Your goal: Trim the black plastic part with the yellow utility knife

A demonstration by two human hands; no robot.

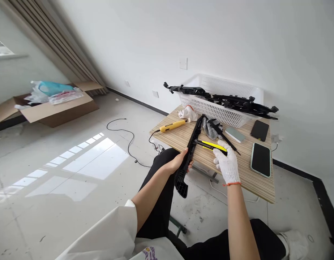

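My bare left hand [180,161] grips a long black plastic trim part [189,159], which slants from my lap up over the table's front edge. In my right hand [227,162], gloved in white, is a yellow and black utility knife [210,145]. The knife points left and its tip meets or nearly meets the middle of the trim part; contact cannot be made out. Beyond the knife, a black caliper-like tool [223,135] lies partly over a grey cloth [210,129]. A yellow corded tool [172,126] rests left of the trim part.
On the wooden table [253,189] stands a white plastic basket [229,115] with several black trim parts across it. A white glove [188,113], a pale flat block [235,135] and two phones, one black [259,130], one green-edged [260,159], lie around. An open cardboard box [61,109] sits left.
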